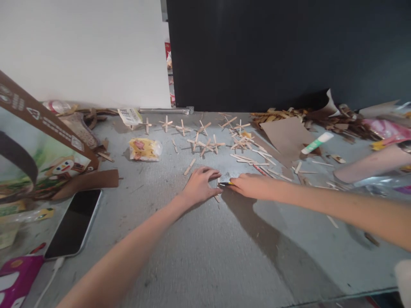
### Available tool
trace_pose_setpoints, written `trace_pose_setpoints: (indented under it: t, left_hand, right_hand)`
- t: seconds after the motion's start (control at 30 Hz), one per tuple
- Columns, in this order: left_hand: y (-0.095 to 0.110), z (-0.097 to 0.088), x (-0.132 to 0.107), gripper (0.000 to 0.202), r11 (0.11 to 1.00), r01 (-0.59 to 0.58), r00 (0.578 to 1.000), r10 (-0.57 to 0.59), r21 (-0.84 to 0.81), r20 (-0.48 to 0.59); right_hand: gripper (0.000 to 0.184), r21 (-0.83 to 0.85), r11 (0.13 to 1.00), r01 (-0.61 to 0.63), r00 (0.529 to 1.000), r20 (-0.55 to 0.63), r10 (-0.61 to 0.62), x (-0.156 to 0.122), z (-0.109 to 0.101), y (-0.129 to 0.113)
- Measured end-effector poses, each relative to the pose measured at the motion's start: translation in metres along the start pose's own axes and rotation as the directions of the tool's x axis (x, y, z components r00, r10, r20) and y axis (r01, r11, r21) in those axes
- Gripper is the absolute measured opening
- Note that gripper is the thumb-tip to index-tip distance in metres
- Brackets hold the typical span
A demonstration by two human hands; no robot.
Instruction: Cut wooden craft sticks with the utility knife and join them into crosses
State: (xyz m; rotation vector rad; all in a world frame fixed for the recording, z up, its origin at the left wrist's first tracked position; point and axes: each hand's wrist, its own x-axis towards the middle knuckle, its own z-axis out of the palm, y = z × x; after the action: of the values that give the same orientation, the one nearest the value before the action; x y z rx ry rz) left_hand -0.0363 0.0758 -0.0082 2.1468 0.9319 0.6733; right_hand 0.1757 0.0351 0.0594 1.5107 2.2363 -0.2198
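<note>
My left hand (201, 185) rests on the grey surface (205, 256) with its fingers bent and pressed onto a wooden stick (218, 197). My right hand (248, 185) is closed round a small yellow and black tool (225, 183) whose tip points at the left fingers. Just beyond both hands lie several loose wooden sticks (248, 159) and several crossed stick shapes (205, 145).
A phone (73, 223) on a cable lies at the left, beside a printed cardboard box (38, 158). A yellow packet (145, 149), brown card (287, 136), a glue stick (317, 143) and scraps sit further back. A dark panel (289, 51) and a white wall stand behind.
</note>
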Motion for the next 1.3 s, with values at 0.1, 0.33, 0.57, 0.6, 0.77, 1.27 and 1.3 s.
trace_pose_setpoints:
  t: [0.1,0.33,0.57,0.6,0.77,1.27,1.3]
  left_hand:
    - [-0.002,0.001,0.000,0.055,1.000,0.000,1.000,0.000,-0.004,-0.003]
    - [-0.004,-0.001,0.002,0.054,1.000,-0.025,1.000,0.025,-0.017,0.004]
    - [-0.002,-0.004,0.001,0.051,0.998,-0.023,1.000,0.022,0.052,0.006]
    - [-0.002,-0.004,0.000,0.051,0.998,-0.021,1.000,0.020,0.057,0.007]
    - [0.000,-0.005,0.001,0.051,0.997,-0.024,1.000,0.023,0.079,0.010]
    - [-0.009,0.001,0.000,0.051,0.997,-0.069,0.998,0.069,0.030,0.009]
    - [-0.007,0.000,0.000,0.054,0.997,-0.064,0.998,0.063,0.043,0.021]
  right_hand:
    - [0.039,-0.009,1.000,0.013,1.000,0.013,-0.013,0.001,-0.006,-0.001]
    - [0.043,0.001,1.000,-0.005,0.999,-0.043,0.005,-0.001,0.011,-0.002]
    - [0.046,-0.068,0.996,-0.059,0.996,-0.072,0.055,-0.011,0.017,-0.013]
    - [0.046,-0.066,0.996,-0.056,0.996,-0.074,0.051,-0.011,0.017,-0.013]
    - [0.047,-0.062,0.997,-0.044,0.996,-0.085,0.038,-0.008,0.020,-0.008]
    - [0.036,-0.086,0.996,-0.031,0.998,0.058,0.036,-0.008,-0.025,-0.024]
    - [0.035,-0.085,0.996,-0.032,0.998,0.053,0.037,-0.008,-0.025,-0.024]
